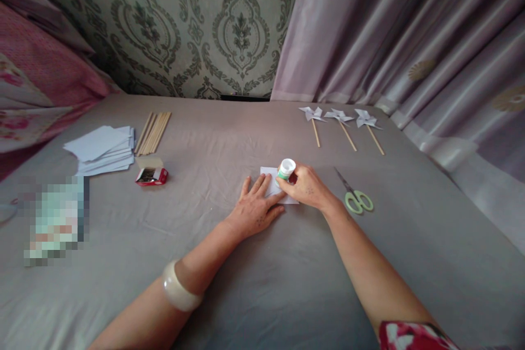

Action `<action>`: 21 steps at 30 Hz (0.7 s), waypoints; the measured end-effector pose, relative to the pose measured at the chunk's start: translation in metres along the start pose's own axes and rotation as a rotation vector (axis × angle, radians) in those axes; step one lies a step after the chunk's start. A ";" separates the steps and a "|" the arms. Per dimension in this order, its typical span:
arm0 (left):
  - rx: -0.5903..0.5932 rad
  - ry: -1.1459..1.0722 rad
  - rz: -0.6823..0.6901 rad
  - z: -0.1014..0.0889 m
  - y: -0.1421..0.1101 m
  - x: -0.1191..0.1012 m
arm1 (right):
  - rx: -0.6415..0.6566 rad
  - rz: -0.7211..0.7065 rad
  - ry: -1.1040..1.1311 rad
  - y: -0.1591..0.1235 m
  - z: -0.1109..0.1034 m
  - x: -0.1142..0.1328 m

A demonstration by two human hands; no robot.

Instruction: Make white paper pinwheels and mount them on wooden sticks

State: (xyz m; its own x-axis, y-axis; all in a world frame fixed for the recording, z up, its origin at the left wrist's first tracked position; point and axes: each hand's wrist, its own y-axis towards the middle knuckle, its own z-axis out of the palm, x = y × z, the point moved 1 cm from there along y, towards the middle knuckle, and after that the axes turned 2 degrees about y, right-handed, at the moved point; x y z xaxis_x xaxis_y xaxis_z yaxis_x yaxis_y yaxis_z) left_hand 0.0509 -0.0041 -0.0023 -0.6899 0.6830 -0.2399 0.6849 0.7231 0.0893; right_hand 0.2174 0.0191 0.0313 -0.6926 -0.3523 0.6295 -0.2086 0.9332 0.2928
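Observation:
A small white sheet of paper [268, 171] lies on the grey cloth in front of me. My left hand [256, 202] rests flat on it with the fingers spread, holding nothing. In my right hand [305, 183] is a glue stick [287, 167], white with a green band, gripped upright over the right part of the paper. The glue stick's lower end is hidden by my fingers, so I cannot tell whether it touches the sheet. Just right of my right hand lie scissors [353, 197] with pale green handles.
Three paper pinwheels [338, 116] on sticks lie at the back right. At the left are a stack of white paper [102, 147], several wooden sticks [155, 134] and an open red box [151, 175] of small dark pieces. A blurred packet [57, 219] lies nearer, far left.

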 end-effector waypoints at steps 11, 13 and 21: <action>0.024 0.018 -0.010 -0.004 0.000 -0.002 | 0.013 0.044 0.006 0.000 -0.001 -0.004; 0.024 0.014 -0.005 -0.003 0.000 -0.001 | -0.018 0.087 -0.002 0.000 -0.002 -0.004; 0.023 0.006 -0.003 -0.003 0.000 -0.001 | -0.051 0.079 -0.011 0.001 -0.004 0.001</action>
State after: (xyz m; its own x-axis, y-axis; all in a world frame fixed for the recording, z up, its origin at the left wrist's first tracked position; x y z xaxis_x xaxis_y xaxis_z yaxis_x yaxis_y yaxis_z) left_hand 0.0504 -0.0042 0.0009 -0.6935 0.6815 -0.2339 0.6879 0.7228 0.0664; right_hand 0.2189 0.0194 0.0350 -0.7134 -0.2763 0.6440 -0.1177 0.9532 0.2786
